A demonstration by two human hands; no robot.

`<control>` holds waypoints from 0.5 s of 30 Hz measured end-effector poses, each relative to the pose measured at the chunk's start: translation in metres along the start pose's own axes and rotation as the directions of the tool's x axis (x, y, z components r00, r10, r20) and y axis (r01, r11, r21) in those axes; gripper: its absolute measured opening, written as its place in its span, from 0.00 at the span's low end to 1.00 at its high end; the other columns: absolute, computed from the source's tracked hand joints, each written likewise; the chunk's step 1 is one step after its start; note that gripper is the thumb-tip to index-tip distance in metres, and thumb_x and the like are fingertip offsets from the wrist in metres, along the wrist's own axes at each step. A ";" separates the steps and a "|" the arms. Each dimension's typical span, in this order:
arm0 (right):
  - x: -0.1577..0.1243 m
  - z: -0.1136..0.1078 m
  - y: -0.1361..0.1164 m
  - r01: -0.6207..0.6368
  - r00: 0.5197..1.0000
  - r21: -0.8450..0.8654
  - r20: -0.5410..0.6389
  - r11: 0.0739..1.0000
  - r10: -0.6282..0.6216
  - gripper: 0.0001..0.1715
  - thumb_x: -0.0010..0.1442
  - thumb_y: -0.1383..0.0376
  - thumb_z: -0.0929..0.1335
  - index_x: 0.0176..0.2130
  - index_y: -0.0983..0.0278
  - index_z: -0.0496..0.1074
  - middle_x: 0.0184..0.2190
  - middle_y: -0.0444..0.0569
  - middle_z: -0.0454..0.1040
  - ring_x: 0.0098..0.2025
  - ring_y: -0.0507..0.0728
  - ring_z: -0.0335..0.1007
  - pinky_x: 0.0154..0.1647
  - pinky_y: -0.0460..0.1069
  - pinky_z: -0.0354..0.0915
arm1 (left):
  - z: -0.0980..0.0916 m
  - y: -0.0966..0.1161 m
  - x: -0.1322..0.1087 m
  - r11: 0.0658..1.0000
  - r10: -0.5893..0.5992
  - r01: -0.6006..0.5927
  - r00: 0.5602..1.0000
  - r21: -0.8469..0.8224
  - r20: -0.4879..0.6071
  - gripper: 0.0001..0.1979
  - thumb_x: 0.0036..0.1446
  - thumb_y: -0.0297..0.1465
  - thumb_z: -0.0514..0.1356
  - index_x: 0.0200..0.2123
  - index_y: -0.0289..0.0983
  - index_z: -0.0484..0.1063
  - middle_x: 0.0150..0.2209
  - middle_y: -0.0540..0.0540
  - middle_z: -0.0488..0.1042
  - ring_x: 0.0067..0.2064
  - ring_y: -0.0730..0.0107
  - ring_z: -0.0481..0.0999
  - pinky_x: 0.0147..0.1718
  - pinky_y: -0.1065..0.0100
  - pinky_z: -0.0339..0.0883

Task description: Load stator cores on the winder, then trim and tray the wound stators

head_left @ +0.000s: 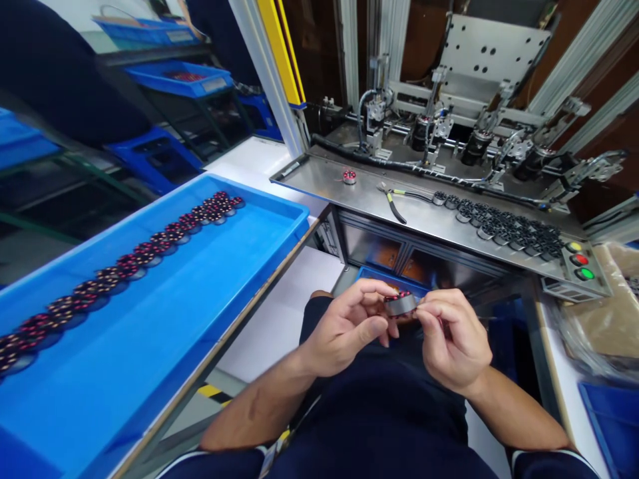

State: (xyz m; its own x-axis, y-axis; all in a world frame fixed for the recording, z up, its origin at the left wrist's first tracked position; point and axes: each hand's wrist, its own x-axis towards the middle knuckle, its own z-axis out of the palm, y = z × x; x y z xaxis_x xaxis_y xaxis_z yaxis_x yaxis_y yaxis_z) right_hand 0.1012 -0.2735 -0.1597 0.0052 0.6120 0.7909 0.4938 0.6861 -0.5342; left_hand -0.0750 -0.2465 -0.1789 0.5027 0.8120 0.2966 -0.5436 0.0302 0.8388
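Over my lap, my left hand [352, 326] grips a small round metal part [400, 305], grey around its side with red and black windings on top. Fingers of my right hand [453, 336] are pinched together at the part's right edge; whether they hold a wire or anything else is too small to tell. A similar red-topped part [349, 177] rests on the steel work surface [319, 179] ahead. To its right lie cutting pliers [394, 203] with black and yellow-green handles, jaws toward the upper left.
A blue tray [164, 299] at left holds a long row of wound parts [134, 263]. Many black parts [504, 223] cover the steel surface's right side, beside a button box [579, 266]. Machine fixtures [476, 146] stand behind. Plastic-wrapped cardboard [599, 299] lies far right.
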 end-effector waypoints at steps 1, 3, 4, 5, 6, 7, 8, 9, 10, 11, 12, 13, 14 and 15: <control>0.001 0.000 -0.001 -0.016 1.000 0.003 -0.006 1.000 0.016 0.10 0.61 0.77 0.69 0.38 0.63 0.74 0.28 0.45 0.75 0.31 0.53 0.72 0.31 0.47 0.69 | 0.000 0.001 0.001 1.000 0.023 -0.023 1.000 -0.021 0.006 0.14 0.64 0.34 0.65 0.51 0.40 0.73 0.45 0.43 0.78 0.39 0.69 0.82 0.33 0.71 0.78; 0.003 0.000 -0.003 -0.052 0.999 0.025 -0.011 0.998 0.052 0.10 0.61 0.78 0.69 0.37 0.63 0.74 0.28 0.45 0.74 0.30 0.52 0.71 0.30 0.47 0.69 | 0.002 0.003 0.002 0.996 0.064 -0.064 0.998 -0.055 0.003 0.10 0.63 0.32 0.65 0.48 0.40 0.76 0.52 0.43 0.76 0.45 0.66 0.83 0.40 0.68 0.79; 0.004 0.000 -0.004 -0.067 0.998 0.041 -0.008 0.997 0.067 0.10 0.62 0.78 0.69 0.36 0.63 0.74 0.28 0.45 0.74 0.30 0.52 0.70 0.30 0.47 0.68 | 0.003 0.003 0.002 0.994 0.086 -0.086 0.996 -0.070 -0.003 0.08 0.62 0.32 0.66 0.46 0.40 0.76 0.53 0.43 0.76 0.49 0.64 0.82 0.44 0.66 0.79; 0.005 0.000 -0.004 -0.077 0.997 0.060 -0.003 0.995 0.078 0.10 0.62 0.77 0.69 0.35 0.63 0.74 0.27 0.45 0.73 0.29 0.52 0.70 0.30 0.47 0.68 | 0.004 0.004 0.002 0.991 0.107 -0.108 0.994 -0.085 -0.014 0.07 0.62 0.31 0.67 0.44 0.40 0.76 0.53 0.44 0.77 0.52 0.62 0.81 0.48 0.63 0.78; 0.007 0.000 -0.005 -0.082 0.997 0.078 0.003 0.994 0.082 0.10 0.62 0.77 0.69 0.35 0.63 0.74 0.27 0.45 0.73 0.29 0.52 0.70 0.29 0.47 0.68 | 0.005 0.004 0.002 0.986 0.124 -0.127 0.992 -0.107 -0.027 0.07 0.61 0.31 0.68 0.42 0.40 0.76 0.51 0.45 0.79 0.56 0.59 0.80 0.52 0.60 0.77; 0.008 -0.001 -0.005 -0.078 0.997 0.094 0.011 0.993 0.077 0.10 0.62 0.77 0.69 0.35 0.63 0.74 0.27 0.45 0.73 0.28 0.52 0.70 0.29 0.47 0.68 | 0.006 0.004 0.002 0.981 0.137 -0.142 0.990 -0.136 -0.044 0.08 0.59 0.31 0.69 0.42 0.40 0.76 0.49 0.46 0.80 0.59 0.57 0.78 0.55 0.58 0.75; 0.009 -0.002 -0.005 -0.065 0.998 0.105 0.022 0.992 0.063 0.09 0.62 0.77 0.69 0.35 0.63 0.74 0.27 0.45 0.74 0.28 0.52 0.71 0.29 0.47 0.69 | 0.007 0.003 0.002 0.974 0.139 -0.149 0.988 -0.169 -0.067 0.11 0.57 0.32 0.71 0.42 0.41 0.75 0.49 0.46 0.81 0.61 0.54 0.76 0.56 0.56 0.74; 0.009 -0.003 -0.004 -0.045 0.999 0.108 0.036 0.993 0.041 0.09 0.62 0.76 0.69 0.36 0.63 0.74 0.27 0.46 0.75 0.29 0.52 0.72 0.29 0.48 0.69 | 0.008 0.002 0.002 0.970 0.121 -0.138 0.988 -0.199 -0.093 0.14 0.56 0.35 0.72 0.43 0.42 0.74 0.49 0.46 0.81 0.62 0.53 0.75 0.56 0.55 0.73; 0.010 -0.005 -0.002 -0.016 0.999 0.105 0.050 0.994 0.011 0.08 0.62 0.75 0.69 0.37 0.63 0.74 0.28 0.46 0.76 0.29 0.53 0.73 0.29 0.48 0.70 | 0.008 0.001 0.002 0.970 0.077 -0.101 0.990 -0.221 -0.118 0.18 0.54 0.39 0.72 0.45 0.41 0.74 0.50 0.45 0.81 0.61 0.54 0.76 0.55 0.57 0.74; 0.010 -0.006 -0.001 0.016 0.998 0.095 0.065 0.995 -0.023 0.07 0.62 0.75 0.69 0.37 0.63 0.75 0.28 0.47 0.77 0.29 0.53 0.74 0.29 0.48 0.71 | 0.008 0.000 0.003 0.971 0.007 -0.036 0.992 -0.235 -0.123 0.22 0.53 0.44 0.72 0.46 0.40 0.73 0.49 0.44 0.81 0.57 0.56 0.79 0.53 0.60 0.75; 0.010 -0.008 0.001 0.048 0.995 0.082 0.080 0.995 -0.055 0.07 0.63 0.74 0.69 0.38 0.63 0.75 0.29 0.47 0.78 0.30 0.54 0.75 0.29 0.48 0.72 | 0.008 -0.002 0.003 0.969 -0.074 0.048 0.992 -0.243 -0.097 0.25 0.53 0.47 0.71 0.46 0.37 0.73 0.46 0.42 0.81 0.51 0.59 0.82 0.48 0.64 0.77; 0.010 -0.010 0.003 0.078 0.992 0.070 0.093 0.995 -0.084 0.06 0.64 0.72 0.69 0.39 0.62 0.75 0.30 0.48 0.78 0.31 0.54 0.76 0.29 0.48 0.73 | 0.008 -0.003 0.003 0.960 -0.154 0.139 0.987 -0.243 -0.045 0.27 0.53 0.50 0.70 0.46 0.35 0.72 0.41 0.42 0.82 0.43 0.63 0.84 0.41 0.68 0.77; 0.011 -0.011 0.004 0.104 0.989 0.059 0.104 0.993 -0.110 0.05 0.64 0.71 0.69 0.39 0.62 0.75 0.30 0.48 0.79 0.31 0.54 0.77 0.30 0.48 0.74 | 0.008 -0.005 0.003 0.947 -0.221 0.219 0.975 -0.234 0.018 0.27 0.55 0.50 0.68 0.46 0.34 0.71 0.35 0.43 0.81 0.36 0.66 0.84 0.35 0.70 0.76; 0.011 -0.013 0.004 0.121 0.985 0.048 0.114 0.991 -0.126 0.04 0.65 0.70 0.69 0.40 0.62 0.75 0.30 0.48 0.79 0.30 0.54 0.77 0.30 0.48 0.74 | 0.007 -0.006 0.002 0.937 -0.258 0.269 0.963 -0.225 0.075 0.26 0.57 0.49 0.67 0.46 0.34 0.69 0.31 0.45 0.80 0.31 0.67 0.83 0.30 0.72 0.75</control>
State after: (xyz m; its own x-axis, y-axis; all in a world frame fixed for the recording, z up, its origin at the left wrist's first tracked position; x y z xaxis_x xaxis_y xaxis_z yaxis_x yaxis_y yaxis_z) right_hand 0.1145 -0.2687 -0.1495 -0.1564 0.5613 0.8127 0.4482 0.7736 -0.4480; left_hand -0.0654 -0.2491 -0.1800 0.6751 0.7304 0.1035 -0.5253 0.3775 0.7626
